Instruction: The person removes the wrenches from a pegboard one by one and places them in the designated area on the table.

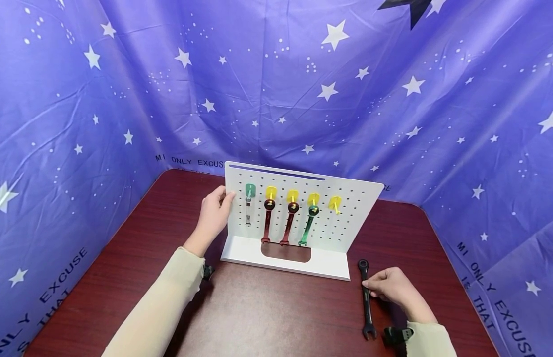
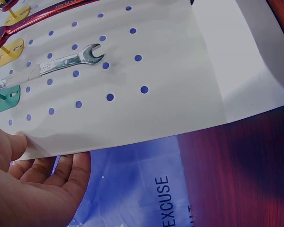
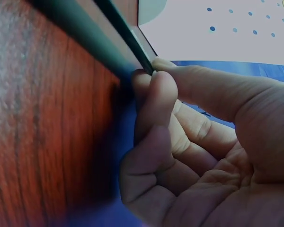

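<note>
A white pegboard (image 1: 280,230) stands on the table with its own flat base. My left hand (image 1: 214,210) grips its left edge, thumb on the front face and fingers (image 2: 75,177) behind. In front of the board's right end, my right hand (image 1: 394,287) pinches a black combination wrench (image 1: 366,302) by the shank between thumb and fingers. The wrench's ring end points toward the board and its open end toward me. On the board hang a small silver wrench (image 2: 68,61), two red wrenches (image 1: 267,225) (image 1: 290,224) and a green wrench (image 1: 307,229).
A yellow hook (image 1: 335,205) at the board's right side carries no wrench. The silver wrench hangs from a green hook (image 1: 250,190). Blue star-printed cloth (image 1: 276,89) encloses the dark red wooden table (image 1: 267,312) at the back and sides.
</note>
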The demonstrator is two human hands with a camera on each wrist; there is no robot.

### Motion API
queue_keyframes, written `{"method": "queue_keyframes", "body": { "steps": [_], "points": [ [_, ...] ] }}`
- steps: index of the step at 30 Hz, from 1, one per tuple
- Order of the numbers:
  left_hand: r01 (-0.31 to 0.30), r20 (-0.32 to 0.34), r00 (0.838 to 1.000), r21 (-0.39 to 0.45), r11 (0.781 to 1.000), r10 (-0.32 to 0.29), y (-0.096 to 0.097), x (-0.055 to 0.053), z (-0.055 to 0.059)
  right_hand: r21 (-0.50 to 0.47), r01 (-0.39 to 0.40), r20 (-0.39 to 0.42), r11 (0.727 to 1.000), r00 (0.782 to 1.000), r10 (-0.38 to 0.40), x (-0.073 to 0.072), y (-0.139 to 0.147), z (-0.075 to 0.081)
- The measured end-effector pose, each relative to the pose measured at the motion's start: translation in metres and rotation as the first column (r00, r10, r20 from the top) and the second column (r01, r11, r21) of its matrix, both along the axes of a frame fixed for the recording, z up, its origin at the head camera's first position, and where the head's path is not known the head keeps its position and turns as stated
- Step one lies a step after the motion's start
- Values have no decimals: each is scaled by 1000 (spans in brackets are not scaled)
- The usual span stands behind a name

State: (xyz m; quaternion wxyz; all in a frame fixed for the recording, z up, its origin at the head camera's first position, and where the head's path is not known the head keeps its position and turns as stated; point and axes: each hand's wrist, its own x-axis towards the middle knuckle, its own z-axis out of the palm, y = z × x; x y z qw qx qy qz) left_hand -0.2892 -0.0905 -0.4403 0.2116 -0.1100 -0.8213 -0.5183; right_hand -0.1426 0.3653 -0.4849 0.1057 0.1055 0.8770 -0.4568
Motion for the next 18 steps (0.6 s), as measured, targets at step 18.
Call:
{"method": "queue_keyframes", "body": {
  "steps": [18],
  "points": [
    [2,13,1000,5,1000,-2,0,0,1,196,-15,-59,980,998,27,-2,-1,-1]
  ]
}}
